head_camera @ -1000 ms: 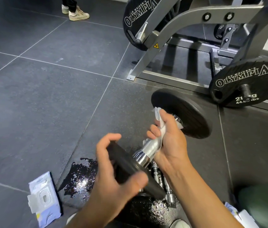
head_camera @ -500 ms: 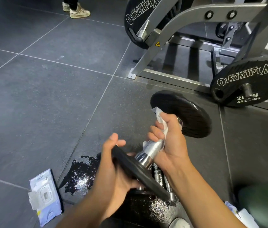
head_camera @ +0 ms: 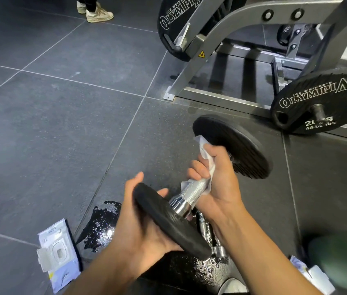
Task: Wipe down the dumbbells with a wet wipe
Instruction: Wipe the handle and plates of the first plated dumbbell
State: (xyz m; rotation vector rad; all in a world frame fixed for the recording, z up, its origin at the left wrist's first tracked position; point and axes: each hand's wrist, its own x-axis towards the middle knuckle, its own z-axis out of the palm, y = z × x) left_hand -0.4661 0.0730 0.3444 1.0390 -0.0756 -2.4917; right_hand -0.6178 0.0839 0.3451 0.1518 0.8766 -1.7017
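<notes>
Forearms enter from the bottom edge. Left grip (head_camera: pixel 145 226) clasps the rim of the near plate (head_camera: pixel 168 218) of the dumbbell (head_camera: pixel 186 193), palm under it, thumb over the top edge. The dumbbell is held off the floor (head_camera: pixel 51 128), tilted, near end low, far end up and right.

Right grip (head_camera: pixel 217 177) is clenched round the knurled chrome handle with the wet wipe (head_camera: pixel 207 158) folded between palm and metal. A corner of the wipe sticks out above the fingers, close to the far plate (head_camera: pixel 238 147). Bare handle shows between the right grip and the near plate.

Below the dumbbell: a wet patch (head_camera: pixel 102 224) on the dark floor and a second chrome bar (head_camera: pixel 205 228), partly hidden. Wipe pack (head_camera: pixel 58 258) lies low left, lid flipped open, just beside the patch. A green object (head_camera: pixel 338 258) sits at the right edge; I cannot tell what it is.

Left and ahead-left: open tiled floor. Ahead-right: grey machine frame (head_camera: pixel 221 96) with a loaded weight plate (head_camera: pixel 317 103) near the far plate but apart from it. Farthest, top left: a person's shoes (head_camera: pixel 99 14).
</notes>
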